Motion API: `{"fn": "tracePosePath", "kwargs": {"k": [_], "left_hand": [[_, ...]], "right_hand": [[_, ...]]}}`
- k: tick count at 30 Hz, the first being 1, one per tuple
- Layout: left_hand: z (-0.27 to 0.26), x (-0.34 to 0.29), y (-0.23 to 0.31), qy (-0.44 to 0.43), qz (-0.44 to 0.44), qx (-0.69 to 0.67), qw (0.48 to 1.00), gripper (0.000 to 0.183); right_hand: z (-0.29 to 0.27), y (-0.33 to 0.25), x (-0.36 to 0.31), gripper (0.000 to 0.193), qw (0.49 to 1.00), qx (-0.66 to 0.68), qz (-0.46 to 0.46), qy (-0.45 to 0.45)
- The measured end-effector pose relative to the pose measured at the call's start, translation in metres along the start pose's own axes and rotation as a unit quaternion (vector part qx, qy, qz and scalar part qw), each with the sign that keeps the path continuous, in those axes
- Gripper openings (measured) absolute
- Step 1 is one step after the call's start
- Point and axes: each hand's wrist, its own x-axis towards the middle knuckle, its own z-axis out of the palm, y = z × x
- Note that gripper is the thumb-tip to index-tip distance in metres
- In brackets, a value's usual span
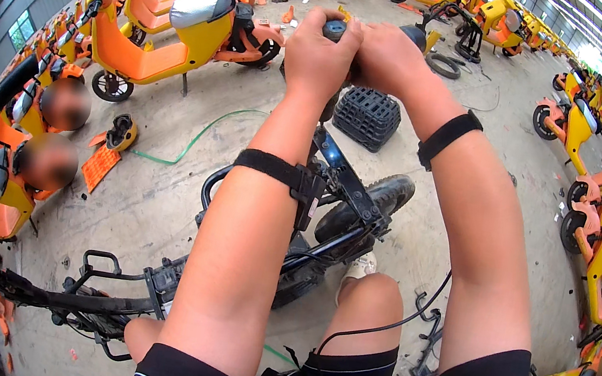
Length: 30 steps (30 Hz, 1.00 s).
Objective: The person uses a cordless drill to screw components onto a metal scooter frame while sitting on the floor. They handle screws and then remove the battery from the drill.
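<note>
My left hand [316, 58] is closed around a dark round-ended piece [334, 31], whose blue-grey end shows between thumb and fingers. A small yellow bit [344, 14] sticks up beside it. Pressed against it on the right, my right hand [389, 53] is curled, and what it grips is hidden. Below both hands stands a stripped black scooter frame [348, 183] with a fat tire [367, 213] between my legs. Part of the frame rises toward my hands, but whether they touch it cannot be told.
A black plastic crate [367, 118] sits on the floor beyond the frame. Yellow-orange scooters [184, 30] stand in rows all around. A yellow helmet [121, 133], an orange panel [100, 169], a green strap [191, 142] and a loose tire [444, 65] lie about. A black cable [389, 327] crosses my leg.
</note>
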Motion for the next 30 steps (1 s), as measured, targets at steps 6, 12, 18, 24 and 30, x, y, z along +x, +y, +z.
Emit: {"fn": "tracePosePath", "kwargs": {"k": [6, 12, 18, 24, 30], "left_hand": [[0.007, 0.001, -0.011, 0.057, 0.058, 0.034, 0.996, 0.032], [0.007, -0.003, -0.003, 0.083, 0.063, 0.057, 0.993, 0.033], [0.008, -0.005, 0.0, 0.081, 0.067, 0.064, 0.992, 0.034], [0.008, -0.009, 0.005, 0.094, 0.065, 0.079, 0.99, 0.035], [0.01, -0.009, 0.008, 0.075, 0.077, 0.085, 0.991, 0.036]], "right_hand": [[0.012, 0.011, 0.007, 0.034, 0.996, 0.004, -0.072, 0.049], [0.015, 0.015, 0.013, 0.036, 0.996, 0.024, -0.07, 0.044], [0.022, 0.02, 0.013, 0.041, 0.991, 0.047, -0.104, 0.062], [0.015, 0.021, 0.018, 0.046, 0.988, 0.04, -0.137, 0.059], [0.016, 0.022, 0.01, 0.045, 0.991, 0.041, -0.118, 0.039]]}}
